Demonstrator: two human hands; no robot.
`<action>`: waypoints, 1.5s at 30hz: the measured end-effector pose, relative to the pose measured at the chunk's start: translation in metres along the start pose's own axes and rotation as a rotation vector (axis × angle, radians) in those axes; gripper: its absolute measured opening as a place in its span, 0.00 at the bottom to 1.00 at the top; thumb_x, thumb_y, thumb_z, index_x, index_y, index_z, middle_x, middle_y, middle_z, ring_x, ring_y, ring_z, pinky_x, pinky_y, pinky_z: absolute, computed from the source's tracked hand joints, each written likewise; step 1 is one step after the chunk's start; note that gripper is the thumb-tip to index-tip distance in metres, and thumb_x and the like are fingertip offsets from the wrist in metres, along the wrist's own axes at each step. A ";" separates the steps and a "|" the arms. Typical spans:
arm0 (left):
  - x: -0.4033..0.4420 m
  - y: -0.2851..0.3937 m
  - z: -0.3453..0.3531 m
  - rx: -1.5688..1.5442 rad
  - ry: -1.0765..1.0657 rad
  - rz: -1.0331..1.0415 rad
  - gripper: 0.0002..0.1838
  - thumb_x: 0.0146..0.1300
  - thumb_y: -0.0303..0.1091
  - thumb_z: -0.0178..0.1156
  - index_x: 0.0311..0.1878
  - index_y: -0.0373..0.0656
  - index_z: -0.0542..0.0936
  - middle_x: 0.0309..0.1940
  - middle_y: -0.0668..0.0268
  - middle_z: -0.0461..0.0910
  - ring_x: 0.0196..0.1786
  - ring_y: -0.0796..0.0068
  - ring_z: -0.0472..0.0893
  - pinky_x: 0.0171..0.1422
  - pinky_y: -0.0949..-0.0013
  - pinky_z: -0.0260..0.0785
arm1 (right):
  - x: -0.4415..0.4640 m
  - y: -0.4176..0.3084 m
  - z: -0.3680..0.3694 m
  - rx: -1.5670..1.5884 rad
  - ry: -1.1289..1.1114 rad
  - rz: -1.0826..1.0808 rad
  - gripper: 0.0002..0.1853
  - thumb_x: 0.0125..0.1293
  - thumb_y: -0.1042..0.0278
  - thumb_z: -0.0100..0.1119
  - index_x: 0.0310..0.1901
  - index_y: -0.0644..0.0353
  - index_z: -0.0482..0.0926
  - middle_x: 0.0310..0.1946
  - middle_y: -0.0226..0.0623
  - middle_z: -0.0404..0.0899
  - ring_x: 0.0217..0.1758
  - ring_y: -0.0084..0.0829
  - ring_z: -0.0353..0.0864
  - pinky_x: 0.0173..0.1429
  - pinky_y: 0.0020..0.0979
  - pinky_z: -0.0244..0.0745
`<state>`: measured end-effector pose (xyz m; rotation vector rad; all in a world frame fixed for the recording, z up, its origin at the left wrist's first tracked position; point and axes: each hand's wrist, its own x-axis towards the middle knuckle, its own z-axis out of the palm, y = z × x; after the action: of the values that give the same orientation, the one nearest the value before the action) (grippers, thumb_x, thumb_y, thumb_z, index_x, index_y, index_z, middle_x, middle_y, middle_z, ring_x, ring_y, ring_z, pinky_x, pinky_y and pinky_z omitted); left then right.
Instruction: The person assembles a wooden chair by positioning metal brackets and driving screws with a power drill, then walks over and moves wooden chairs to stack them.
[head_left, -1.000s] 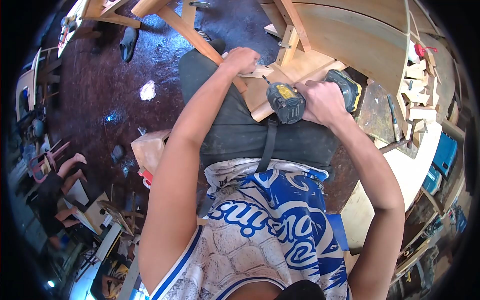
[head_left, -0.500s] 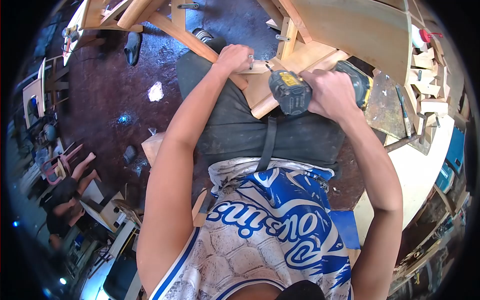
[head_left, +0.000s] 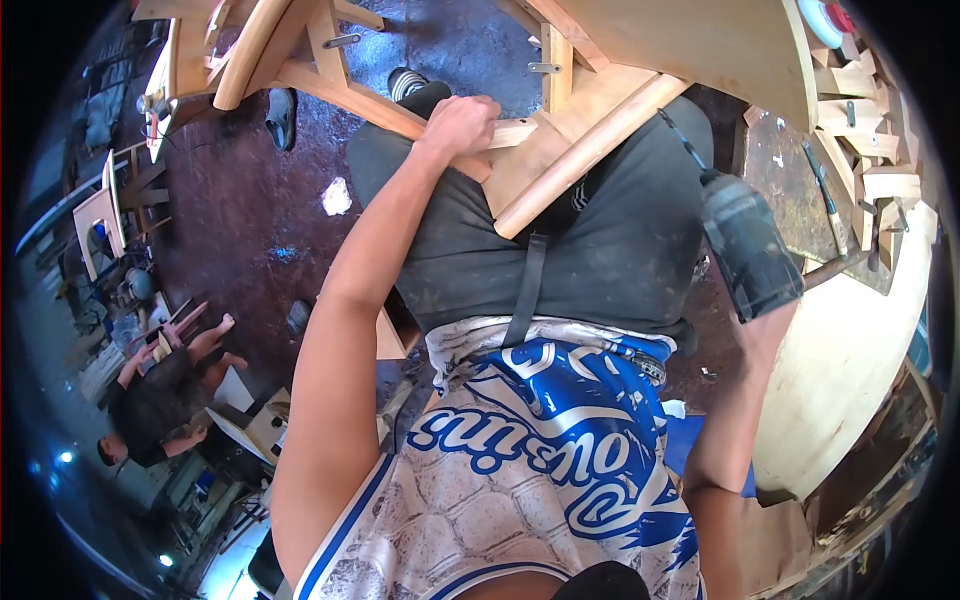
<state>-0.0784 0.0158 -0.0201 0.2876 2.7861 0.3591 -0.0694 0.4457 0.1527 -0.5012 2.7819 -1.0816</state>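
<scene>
The cordless drill (head_left: pixel 745 245), blurred by motion, is at the right, beside my right thigh. Its bit points up and away from me. My right hand (head_left: pixel 768 318) is at the near end of the drill, closed round it and mostly hidden behind it. My left hand (head_left: pixel 464 126) is closed on the wooden frame (head_left: pixel 380 108) at the end of a short pale wood strip (head_left: pixel 512 134); its fingertips are partly hidden. Across my lap rests the corner of the frame, with a rounded rail (head_left: pixel 590 157) on its right side. Metal brackets (head_left: pixel 543 68) are fixed to its uprights.
Wood offcuts (head_left: pixel 862 140) are piled at the right, near a brush-like tool (head_left: pixel 824 195) on a worn board. A pale curved panel (head_left: pixel 840 370) lies below them. A dark shoe (head_left: pixel 281 118) is on the floor. Another person (head_left: pixel 155 400) sits at the far left.
My right hand has drawn the drill away from the frame, right and back towards me. My left hand stays at the frame. The view has shifted, and the long rail now shows uncovered.
</scene>
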 end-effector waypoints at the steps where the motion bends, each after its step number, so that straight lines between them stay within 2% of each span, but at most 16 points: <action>1: 0.001 -0.001 0.001 0.007 -0.005 0.005 0.08 0.63 0.34 0.57 0.34 0.41 0.82 0.39 0.57 0.84 0.43 0.50 0.85 0.49 0.48 0.78 | -0.006 0.002 -0.004 0.022 0.007 0.061 0.21 0.55 0.69 0.67 0.49 0.73 0.83 0.39 0.45 0.88 0.43 0.31 0.87 0.52 0.31 0.78; 3: 0.000 -0.001 0.002 -0.004 0.018 0.004 0.08 0.63 0.35 0.57 0.33 0.41 0.81 0.38 0.58 0.84 0.42 0.51 0.85 0.48 0.49 0.78 | -0.018 0.007 -0.007 0.078 0.052 0.154 0.22 0.56 0.70 0.67 0.52 0.73 0.82 0.40 0.42 0.87 0.43 0.27 0.84 0.54 0.31 0.77; 7: -0.005 -0.003 0.009 -0.022 0.054 0.003 0.08 0.63 0.36 0.58 0.33 0.42 0.80 0.37 0.59 0.83 0.41 0.51 0.85 0.47 0.49 0.78 | -0.029 0.016 -0.009 0.104 0.076 0.176 0.22 0.55 0.70 0.68 0.51 0.73 0.82 0.40 0.41 0.87 0.43 0.26 0.84 0.54 0.30 0.77; 13: -0.008 -0.006 0.012 -0.022 0.041 -0.031 0.08 0.64 0.39 0.60 0.36 0.45 0.80 0.38 0.60 0.83 0.41 0.51 0.84 0.46 0.49 0.77 | -0.019 0.007 0.000 0.198 0.062 0.212 0.22 0.51 0.69 0.72 0.47 0.73 0.83 0.37 0.39 0.87 0.40 0.25 0.84 0.51 0.29 0.77; 15: -0.007 -0.008 0.013 -0.023 0.038 -0.034 0.08 0.64 0.39 0.60 0.36 0.45 0.80 0.38 0.60 0.83 0.41 0.51 0.84 0.47 0.49 0.77 | -0.013 0.009 0.005 0.168 0.058 0.141 0.23 0.49 0.68 0.72 0.47 0.71 0.84 0.35 0.40 0.87 0.38 0.27 0.85 0.49 0.29 0.78; 22: -0.005 -0.010 0.012 -0.025 0.020 -0.063 0.09 0.64 0.40 0.61 0.40 0.45 0.82 0.40 0.60 0.83 0.44 0.52 0.84 0.49 0.49 0.77 | 0.008 -0.017 0.011 0.241 0.042 0.132 0.24 0.49 0.68 0.70 0.50 0.70 0.84 0.35 0.43 0.87 0.38 0.32 0.88 0.49 0.30 0.79; 29: -0.009 -0.009 0.007 0.020 0.002 -0.108 0.10 0.65 0.41 0.61 0.42 0.46 0.83 0.44 0.60 0.84 0.47 0.53 0.85 0.52 0.51 0.77 | -0.003 -0.009 0.006 0.211 0.081 0.100 0.24 0.52 0.68 0.70 0.51 0.71 0.84 0.38 0.42 0.88 0.40 0.31 0.87 0.51 0.31 0.79; 32: -0.009 -0.008 0.010 0.014 0.027 -0.110 0.11 0.64 0.42 0.62 0.43 0.46 0.83 0.44 0.60 0.85 0.47 0.52 0.85 0.52 0.52 0.78 | -0.033 0.033 0.004 0.264 0.138 0.208 0.29 0.57 0.69 0.72 0.60 0.70 0.79 0.49 0.40 0.86 0.49 0.32 0.85 0.58 0.35 0.78; 34: -0.010 -0.007 0.012 -0.034 0.048 -0.115 0.11 0.65 0.42 0.62 0.42 0.45 0.83 0.44 0.60 0.84 0.47 0.52 0.85 0.52 0.51 0.77 | -0.040 0.057 0.003 0.187 0.548 0.189 0.36 0.57 0.74 0.75 0.68 0.66 0.72 0.58 0.40 0.80 0.59 0.32 0.79 0.64 0.38 0.75; 35: -0.010 -0.006 0.012 -0.058 0.069 -0.109 0.11 0.65 0.42 0.62 0.42 0.45 0.83 0.44 0.60 0.84 0.47 0.52 0.85 0.52 0.51 0.77 | -0.036 0.063 0.000 0.386 0.683 0.259 0.32 0.58 0.75 0.74 0.65 0.64 0.73 0.55 0.39 0.80 0.57 0.32 0.79 0.63 0.38 0.75; 37: -0.012 -0.007 0.011 -0.025 0.037 -0.131 0.11 0.65 0.41 0.61 0.43 0.45 0.83 0.44 0.60 0.84 0.47 0.53 0.85 0.52 0.50 0.77 | -0.019 0.074 -0.008 0.600 0.844 0.265 0.21 0.63 0.75 0.69 0.57 0.63 0.77 0.44 0.36 0.81 0.46 0.29 0.78 0.54 0.35 0.74; 38: -0.012 -0.006 0.011 -0.033 0.044 -0.127 0.11 0.65 0.41 0.61 0.43 0.45 0.83 0.44 0.60 0.84 0.47 0.53 0.85 0.52 0.50 0.77 | -0.004 0.075 -0.013 0.605 0.879 0.203 0.14 0.66 0.74 0.65 0.52 0.64 0.80 0.36 0.34 0.81 0.37 0.26 0.77 0.46 0.31 0.74; 39: -0.012 -0.005 0.010 -0.033 0.035 -0.138 0.11 0.65 0.41 0.61 0.43 0.45 0.83 0.44 0.61 0.84 0.47 0.53 0.85 0.52 0.50 0.77 | 0.008 0.088 -0.012 0.610 0.933 0.228 0.12 0.68 0.71 0.64 0.50 0.64 0.80 0.33 0.34 0.81 0.35 0.26 0.77 0.46 0.30 0.73; 42: -0.014 -0.006 0.010 -0.051 0.058 -0.139 0.11 0.65 0.41 0.61 0.44 0.45 0.83 0.44 0.61 0.84 0.46 0.53 0.85 0.52 0.50 0.77 | 0.043 0.099 -0.006 0.506 1.093 0.062 0.10 0.66 0.76 0.65 0.46 0.67 0.79 0.32 0.37 0.81 0.28 0.29 0.78 0.36 0.30 0.76; 43: -0.016 -0.007 0.011 -0.064 0.081 -0.126 0.11 0.65 0.41 0.62 0.44 0.45 0.83 0.44 0.61 0.84 0.46 0.53 0.85 0.52 0.50 0.77 | 0.049 0.101 -0.002 0.448 1.131 0.073 0.09 0.64 0.78 0.66 0.44 0.68 0.79 0.32 0.38 0.81 0.25 0.29 0.77 0.31 0.29 0.75; 45: -0.016 -0.011 0.015 -0.056 0.093 -0.135 0.11 0.65 0.41 0.62 0.44 0.46 0.84 0.44 0.62 0.84 0.47 0.53 0.85 0.52 0.50 0.77 | 0.055 0.104 0.006 0.454 1.155 0.059 0.08 0.65 0.77 0.66 0.43 0.68 0.79 0.32 0.38 0.81 0.26 0.29 0.77 0.32 0.29 0.75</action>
<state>-0.0604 0.0054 -0.0327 0.0705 2.8608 0.4273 -0.1473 0.4952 0.0787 0.4177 3.0694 -2.4916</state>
